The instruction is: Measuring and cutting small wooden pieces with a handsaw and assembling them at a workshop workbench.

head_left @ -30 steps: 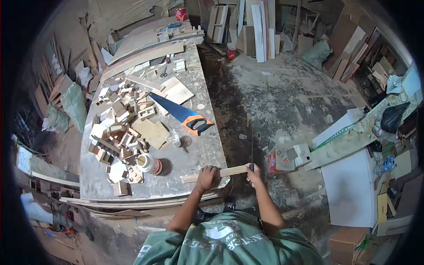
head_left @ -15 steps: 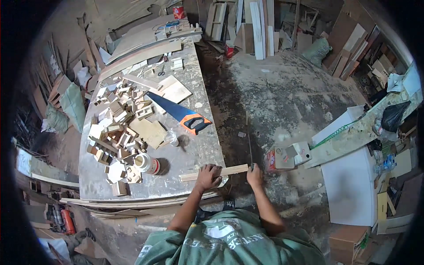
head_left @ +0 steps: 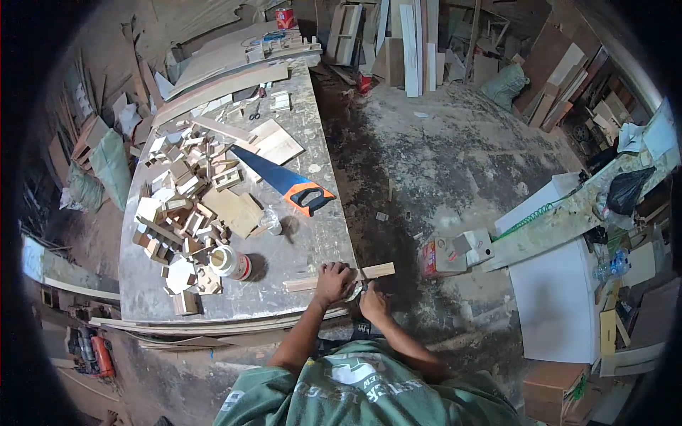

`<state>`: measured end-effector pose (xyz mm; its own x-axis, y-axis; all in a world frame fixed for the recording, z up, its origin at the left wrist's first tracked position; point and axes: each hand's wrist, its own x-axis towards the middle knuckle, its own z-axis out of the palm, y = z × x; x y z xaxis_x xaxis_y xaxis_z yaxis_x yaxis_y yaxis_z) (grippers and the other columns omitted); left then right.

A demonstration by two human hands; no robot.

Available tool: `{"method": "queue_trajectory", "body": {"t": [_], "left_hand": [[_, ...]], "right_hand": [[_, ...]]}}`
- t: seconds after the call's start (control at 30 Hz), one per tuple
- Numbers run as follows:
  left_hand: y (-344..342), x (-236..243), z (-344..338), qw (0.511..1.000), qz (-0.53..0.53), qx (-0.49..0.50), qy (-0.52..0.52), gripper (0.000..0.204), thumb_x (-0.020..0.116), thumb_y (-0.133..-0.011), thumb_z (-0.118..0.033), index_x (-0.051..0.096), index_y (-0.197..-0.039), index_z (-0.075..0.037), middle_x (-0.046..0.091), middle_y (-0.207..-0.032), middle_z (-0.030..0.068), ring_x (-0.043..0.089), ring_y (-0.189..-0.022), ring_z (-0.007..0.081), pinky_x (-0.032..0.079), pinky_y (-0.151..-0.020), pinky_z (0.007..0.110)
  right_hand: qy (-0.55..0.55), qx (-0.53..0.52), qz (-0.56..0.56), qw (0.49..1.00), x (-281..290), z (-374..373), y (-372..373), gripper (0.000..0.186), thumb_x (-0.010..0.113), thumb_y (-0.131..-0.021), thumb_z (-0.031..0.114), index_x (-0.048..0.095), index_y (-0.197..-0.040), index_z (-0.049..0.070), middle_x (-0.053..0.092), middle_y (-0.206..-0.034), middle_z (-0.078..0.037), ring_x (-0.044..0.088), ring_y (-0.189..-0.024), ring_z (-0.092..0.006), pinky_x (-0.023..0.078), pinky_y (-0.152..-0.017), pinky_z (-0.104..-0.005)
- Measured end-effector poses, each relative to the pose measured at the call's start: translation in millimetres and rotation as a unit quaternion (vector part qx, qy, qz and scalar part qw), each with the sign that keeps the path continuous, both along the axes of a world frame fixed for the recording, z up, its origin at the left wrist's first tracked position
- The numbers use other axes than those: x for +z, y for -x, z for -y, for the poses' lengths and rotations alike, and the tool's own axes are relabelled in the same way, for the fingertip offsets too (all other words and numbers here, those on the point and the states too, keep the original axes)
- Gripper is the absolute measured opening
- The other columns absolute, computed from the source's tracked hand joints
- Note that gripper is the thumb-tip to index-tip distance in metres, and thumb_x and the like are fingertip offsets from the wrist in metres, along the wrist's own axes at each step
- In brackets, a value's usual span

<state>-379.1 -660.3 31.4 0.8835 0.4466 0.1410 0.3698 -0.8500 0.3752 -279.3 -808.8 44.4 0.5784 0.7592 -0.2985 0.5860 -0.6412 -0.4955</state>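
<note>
A pale wooden strip (head_left: 380, 271) lies across the near right corner of the workbench (head_left: 284, 248), its right end sticking out past the edge. My left hand (head_left: 334, 282) is closed over the strip and holds it down on the bench top. My right hand (head_left: 373, 303) grips a narrow, thin-bladed tool (head_left: 361, 272). Its blade lies across the strip close to the bench edge; its exact kind is hard to make out. Farther up the bench rests a handsaw (head_left: 284, 179) with a dark blue blade and an orange and black handle.
Many small wooden pieces (head_left: 186, 188) are heaped at the bench's left. Near them stand an open white jar (head_left: 231, 263) and a clear plastic cup (head_left: 271, 221). A flat board (head_left: 277, 144) and scissors (head_left: 255, 116) lie farther back. A box (head_left: 449, 255) sits on the floor to the right.
My right hand has moved left, from beyond the strip's right end to beside the bench edge, bringing the thin blade across the strip. My left hand keeps its hold on the strip.
</note>
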Motion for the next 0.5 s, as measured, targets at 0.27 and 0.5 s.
{"method": "queue_trajectory", "body": {"t": [0.27, 0.5], "left_hand": [[-2, -7, -2, 0.999, 0.006, -0.020, 0.026, 0.049, 0.065, -0.082, -0.037, 0.056, -0.121, -0.009, 0.054, -0.120, 0.0151, 0.049, -0.112, 0.0354, 0.040, -0.093, 0.049], [1, -21, -6, 0.998, 0.054, -0.019, 0.018, 0.050, 0.066, -0.083, -0.040, 0.055, -0.118, -0.006, 0.053, -0.115, 0.0177, 0.050, -0.104, 0.0380, 0.040, -0.089, 0.048]], "right_hand": [[-0.014, -0.055, 0.003, 0.998, -12, -6, 8, 0.039, 0.052, -0.092, 0.021, 0.049, -0.117, -0.008, 0.065, -0.092, -0.032, 0.063, -0.087, -0.0479, 0.050, -0.079, -0.0554], [0.004, -0.055, 0.009, 0.998, -1, -6, 13, 0.046, 0.050, -0.093, 0.022, 0.046, -0.127, -0.009, 0.065, -0.094, -0.032, 0.063, -0.090, -0.0488, 0.050, -0.081, -0.0547]]}}
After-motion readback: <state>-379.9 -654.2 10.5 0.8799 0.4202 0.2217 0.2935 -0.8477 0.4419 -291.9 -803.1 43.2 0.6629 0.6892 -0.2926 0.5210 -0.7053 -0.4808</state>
